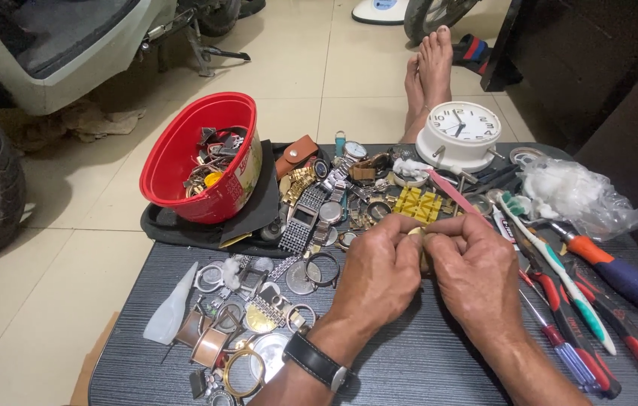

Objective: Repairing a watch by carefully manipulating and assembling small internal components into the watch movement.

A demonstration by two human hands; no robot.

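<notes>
Left hand: our left hand (376, 263) is curled, thumb and fingertips pinching a small pale gold piece (418, 234) from the left side; a black wristwatch (317, 362) sits on its wrist.
Right hand: our right hand (475, 259) is clenched too, fingertips closing on the same piece from the right, so that both hands meet at it.
Small piece: it lies between our two sets of fingertips, above the dark table (409, 361), mostly hidden; we cannot tell what kind of part it is.
Behind the hands: a yellow gridded block (418, 203) lies just beyond our knuckles, and a white round clock (459, 134) stands further back, near the table's far edge.
Left of the hands: we see a heap of watches and metal bands (319, 203), and nearer us loose watch cases and rings (251, 316) spread on the table, with a clear plastic nozzle bottle (171, 310) at the edge.
Red bowl: a red bowl (176, 162) of small metal parts stands tilted at the far left of the table.
Right of the hands: a toothbrush (559, 274), pliers with red handles (619, 323) and screwdrivers (619, 274) lie side by side; a crumpled clear bag (578, 195) lies beyond them.
Floor: bare feet (430, 71) rest on the tiled floor (71, 248) past the table.
</notes>
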